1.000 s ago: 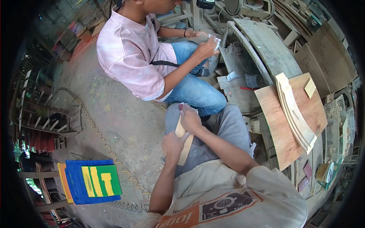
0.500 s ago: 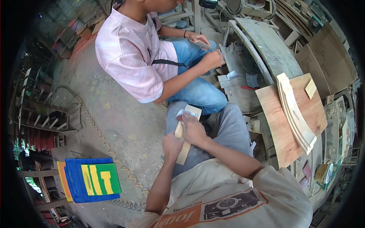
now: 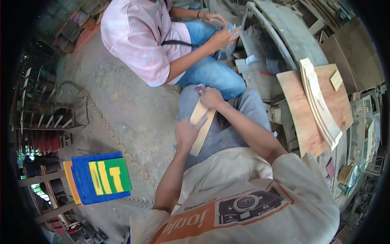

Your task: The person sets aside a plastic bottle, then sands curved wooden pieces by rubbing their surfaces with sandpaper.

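A pale flat wooden piece (image 3: 202, 134) lies slanted across my thigh, with a narrower rounded strip of wood on top of it. My left hand (image 3: 187, 133) grips the lower part of these wooden pieces, thumb pressed over them. At their upper end, my right hand (image 3: 212, 98) is closed on a small reddish and white sheet (image 3: 199, 88), mostly hidden by the fingers. Both hands are close together over my knee.
Facing me sits a co-worker (image 3: 136, 40) in a pink shirt, hands raised. To the right, a plywood board (image 3: 290, 97) bears a curved wooden moulding (image 3: 319, 101). Painted boards (image 3: 109, 177) and a coiled hose (image 3: 101, 122) are at the left.
My right hand has slid up along the wood with the sheet. The whole view has tilted, so the scene sits higher. The co-worker's hands have come together.
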Available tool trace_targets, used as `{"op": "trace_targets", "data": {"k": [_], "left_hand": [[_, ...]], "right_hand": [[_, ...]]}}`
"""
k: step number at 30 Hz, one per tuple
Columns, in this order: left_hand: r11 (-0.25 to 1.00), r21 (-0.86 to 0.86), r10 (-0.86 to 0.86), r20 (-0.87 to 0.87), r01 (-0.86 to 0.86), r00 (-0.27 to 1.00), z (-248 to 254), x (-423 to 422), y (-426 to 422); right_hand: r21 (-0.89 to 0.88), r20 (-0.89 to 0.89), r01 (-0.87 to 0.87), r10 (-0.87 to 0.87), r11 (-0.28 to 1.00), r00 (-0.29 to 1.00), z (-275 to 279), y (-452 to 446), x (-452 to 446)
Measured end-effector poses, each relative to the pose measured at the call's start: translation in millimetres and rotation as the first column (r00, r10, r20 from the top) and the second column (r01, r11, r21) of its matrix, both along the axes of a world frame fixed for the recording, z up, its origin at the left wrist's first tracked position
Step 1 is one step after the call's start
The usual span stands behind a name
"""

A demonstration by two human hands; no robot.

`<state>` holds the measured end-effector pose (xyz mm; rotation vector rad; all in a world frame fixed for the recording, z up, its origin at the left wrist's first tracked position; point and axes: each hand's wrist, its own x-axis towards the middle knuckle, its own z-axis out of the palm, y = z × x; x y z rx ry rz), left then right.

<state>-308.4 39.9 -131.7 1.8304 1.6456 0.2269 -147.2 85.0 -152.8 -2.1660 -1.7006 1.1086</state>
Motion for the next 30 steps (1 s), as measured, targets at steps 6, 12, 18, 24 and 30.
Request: {"op": "trace_targets", "data": {"k": [6, 12, 18, 24, 30], "left_hand": [[0.999, 0.036, -0.014, 0.035, 0.013, 0.999, -16.9, -10.0, -0.6], [0.999, 0.049, 0.002, 0.026, -0.003, 1.000, 10.5, 0.4, 7.2], [0.993, 0.118, 0.011, -0.014, -0.009, 1.000, -8.5, 2.3, 7.4], [0.993, 0.107, 0.063, -0.102, -0.052, 0.993, -14.1, 2.4, 9.7], [0.997, 0.083, 0.013, -0.094, -0.005, 0.995, -3.6, 7.1, -0.2]], "right_hand": [[0.618, 0.008, 0.079, -0.107, 0.782, 0.994, -25.2, -43.5, -29.0], [0.466, -0.010, 0.127, -0.138, 0.876, 0.990, -29.2, -19.0, -15.4], [0.322, 0.077, 0.100, -0.131, 0.941, 0.988, -51.6, 6.9, 6.2], [0.789, 0.090, -0.013, -0.095, 0.615, 0.991, -17.4, -64.8, -46.0], [0.232, 0.021, 0.162, -0.171, 0.959, 0.985, -16.4, -20.4, 11.3]]}}
